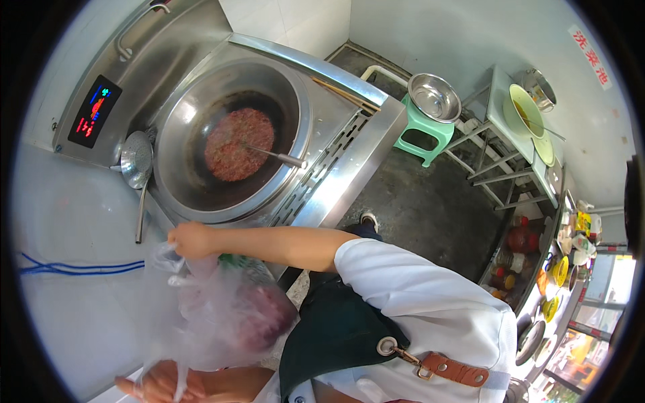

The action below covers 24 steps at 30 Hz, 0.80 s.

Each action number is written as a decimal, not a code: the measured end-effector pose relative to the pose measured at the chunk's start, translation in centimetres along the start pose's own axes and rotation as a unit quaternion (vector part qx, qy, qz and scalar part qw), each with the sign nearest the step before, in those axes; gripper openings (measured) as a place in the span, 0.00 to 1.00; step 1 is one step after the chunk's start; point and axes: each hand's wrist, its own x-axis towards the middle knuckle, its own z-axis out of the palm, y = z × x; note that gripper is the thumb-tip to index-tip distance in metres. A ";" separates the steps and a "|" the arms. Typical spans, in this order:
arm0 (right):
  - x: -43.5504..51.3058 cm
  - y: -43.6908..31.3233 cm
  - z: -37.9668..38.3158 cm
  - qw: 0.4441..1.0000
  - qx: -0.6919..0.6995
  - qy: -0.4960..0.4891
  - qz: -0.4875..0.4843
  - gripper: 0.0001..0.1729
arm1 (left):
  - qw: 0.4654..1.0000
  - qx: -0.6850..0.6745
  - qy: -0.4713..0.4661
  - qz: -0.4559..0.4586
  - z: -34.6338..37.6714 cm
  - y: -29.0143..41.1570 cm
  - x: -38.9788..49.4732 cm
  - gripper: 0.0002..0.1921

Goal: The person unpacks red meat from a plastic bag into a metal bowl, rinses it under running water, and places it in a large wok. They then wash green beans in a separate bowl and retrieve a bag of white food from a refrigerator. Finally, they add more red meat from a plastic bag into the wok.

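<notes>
A clear plastic bag hangs between my hands, with dark pink contents low inside; I cannot tell exactly what they are. Something green shows through its upper part. My right hand grips the bag's top in a fist, close to the stove's front corner. At the bottom edge of the view, my left hand holds the bag's other side, plastic drawn over its fingers. Beyond my right arm, a large wok contains a red, chunky mixture. A ladle rests in it, handle over the rim.
A perforated skimmer leans left of the wok. Chopsticks lie on the stove's metal top. A steel bowl sits on a green stool. Farther right, a side table carries a pale green bowl.
</notes>
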 end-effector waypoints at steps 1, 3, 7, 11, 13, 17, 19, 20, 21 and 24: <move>-1.1 -0.4 -1.7 0.993 -0.078 -0.082 0.010 0.14 | 0.998 0.045 0.040 -0.002 -0.8 -0.9 -0.3 0.22; -6.5 -0.9 -7.6 0.970 0.003 0.079 -0.232 0.15 | 0.967 0.221 0.113 -0.059 -1.7 -3.5 -0.9 0.19; -23.8 5.0 -27.4 0.927 0.361 -0.099 0.022 0.09 | 0.904 0.314 0.290 -0.031 0.3 -11.2 -1.2 0.08; -36.7 25.3 -47.1 0.750 0.536 0.318 0.221 0.12 | 0.725 0.532 0.432 0.073 1.9 -18.9 1.2 0.06; -41.4 37.6 -54.8 0.484 0.600 0.581 0.263 0.22 | 0.738 0.491 0.452 0.105 0.8 -20.8 2.4 0.07; -49.3 55.2 -65.1 0.357 0.407 0.751 0.378 0.28 | 0.679 0.504 0.514 0.146 -2.2 -19.8 3.0 0.06; -51.4 59.3 -68.2 0.383 0.464 0.726 0.333 0.31 | 0.641 0.487 0.555 0.209 -2.9 -17.8 2.6 0.06; -51.7 60.4 -69.3 0.394 0.468 0.722 0.323 0.31 | 0.623 0.472 0.575 0.242 -3.2 -16.8 2.1 0.06; -51.8 60.9 -70.2 0.402 0.439 0.740 0.313 0.30 | 0.617 0.476 0.579 0.239 -3.5 -15.9 1.6 0.06; -50.6 60.2 -72.9 0.388 0.369 0.790 0.298 0.23 | 0.610 0.499 0.580 0.207 -4.3 -13.8 0.8 0.05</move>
